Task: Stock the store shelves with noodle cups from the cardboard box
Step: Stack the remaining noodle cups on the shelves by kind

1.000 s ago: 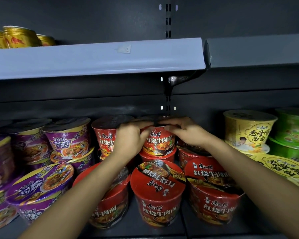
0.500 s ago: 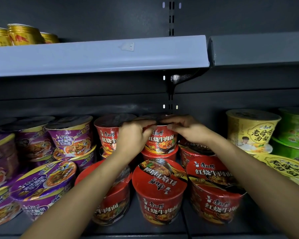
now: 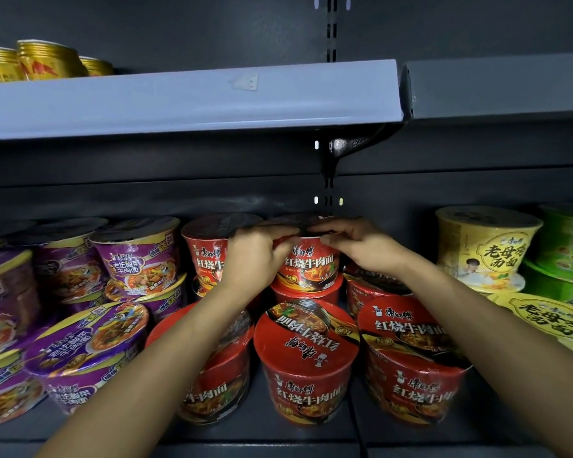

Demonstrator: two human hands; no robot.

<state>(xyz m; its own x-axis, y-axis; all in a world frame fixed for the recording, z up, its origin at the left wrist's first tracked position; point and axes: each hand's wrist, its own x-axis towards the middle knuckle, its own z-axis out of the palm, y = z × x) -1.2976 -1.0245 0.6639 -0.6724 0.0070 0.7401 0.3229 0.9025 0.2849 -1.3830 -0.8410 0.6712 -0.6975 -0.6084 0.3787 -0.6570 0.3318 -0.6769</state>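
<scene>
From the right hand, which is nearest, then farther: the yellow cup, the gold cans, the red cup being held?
1. Red cup, gripped by the right hand.
2. Yellow cup, to its right.
3. Gold cans, upper shelf, far left.

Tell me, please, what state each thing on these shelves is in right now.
held red cup, upright, stacked on another red cup.
left hand, grips the cup's rim.
right hand, grips the cup's rim too.
front middle red cup, upright, sealed.
front purple cup, tilted toward the camera.
yellow cup, upright, stacked on another.
green cups, stacked.
</scene>
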